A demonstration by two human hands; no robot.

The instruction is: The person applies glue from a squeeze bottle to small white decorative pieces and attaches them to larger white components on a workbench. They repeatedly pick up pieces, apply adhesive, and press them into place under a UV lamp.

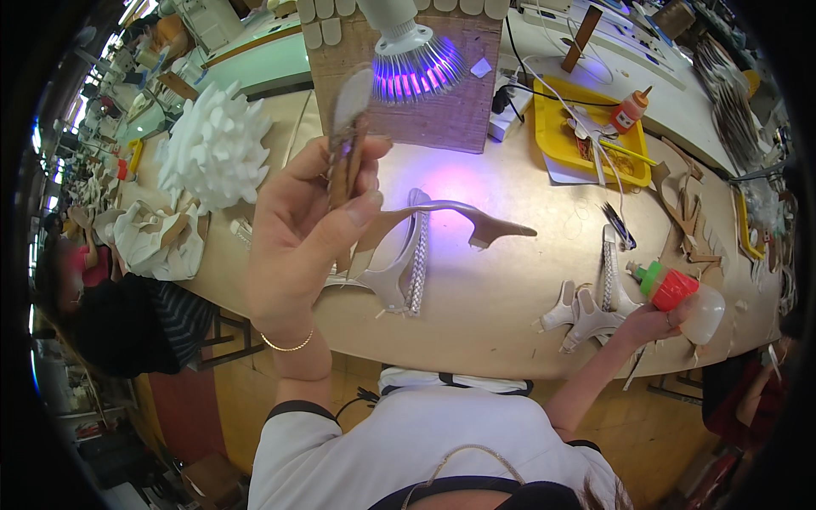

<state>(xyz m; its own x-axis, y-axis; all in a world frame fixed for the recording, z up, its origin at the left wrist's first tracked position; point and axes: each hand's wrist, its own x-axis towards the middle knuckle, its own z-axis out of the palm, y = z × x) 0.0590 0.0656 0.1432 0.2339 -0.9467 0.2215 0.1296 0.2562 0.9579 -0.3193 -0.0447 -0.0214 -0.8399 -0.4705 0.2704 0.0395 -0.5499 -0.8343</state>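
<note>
My left hand (297, 221) is raised over the table, its fingers closed around a tan leather sandal upper (459, 208). One strap of the upper arches to the right, and a pale-ended strap (350, 98) sticks up above my fingers. Below it on the table lies another upper with a braided strap (418, 263). Off to the right, my right hand (650, 325) is wrapped around a squeeze bottle (676, 291) with a red middle, a green cap and a translucent base. Several pale strap uppers (586, 314) lie beside that hand, one of them braided.
A lamp (421, 68) glowing purple hangs over a brown board (442, 127). At the back right, a yellow tray (544, 140) holds an orange bottle (631, 112). Dark tweezers (619, 225) lie nearby. White foam-like pieces (212, 144) and pale material (161, 242) are on the left. People sit on both sides.
</note>
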